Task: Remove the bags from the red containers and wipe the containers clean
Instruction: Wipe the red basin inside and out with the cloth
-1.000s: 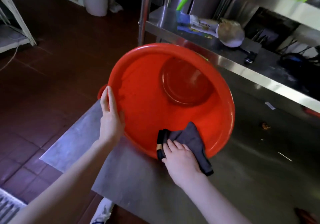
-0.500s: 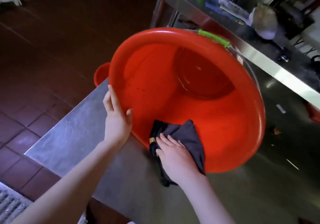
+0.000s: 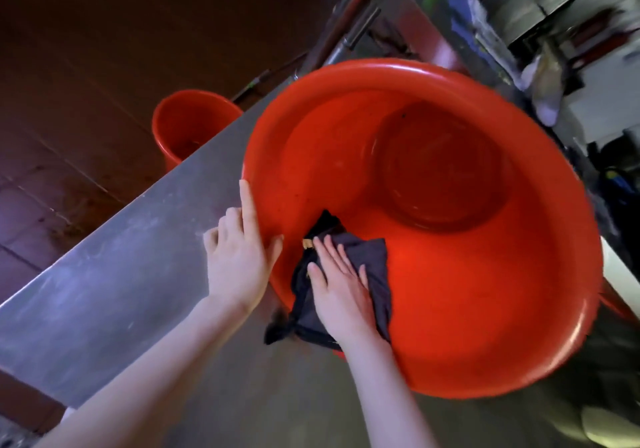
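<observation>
Tilted on the steel counter (image 3: 121, 274), the large red plastic basin (image 3: 450, 309) is gripped at its near rim by the left hand (image 3: 239, 264) — thumb inside, index finger now straightened along the edge. The right hand (image 3: 341, 288), fingers flat, presses the dark grey cloth (image 3: 374, 260) against the inner wall, closer to the left hand than a second ago.

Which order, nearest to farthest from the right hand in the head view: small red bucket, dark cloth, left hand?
1. dark cloth: pressed under the right hand, inside the red basin.
2. left hand: just left, holding the basin's rim.
3. small red bucket: far upper left, past the steel table's edge.
</observation>
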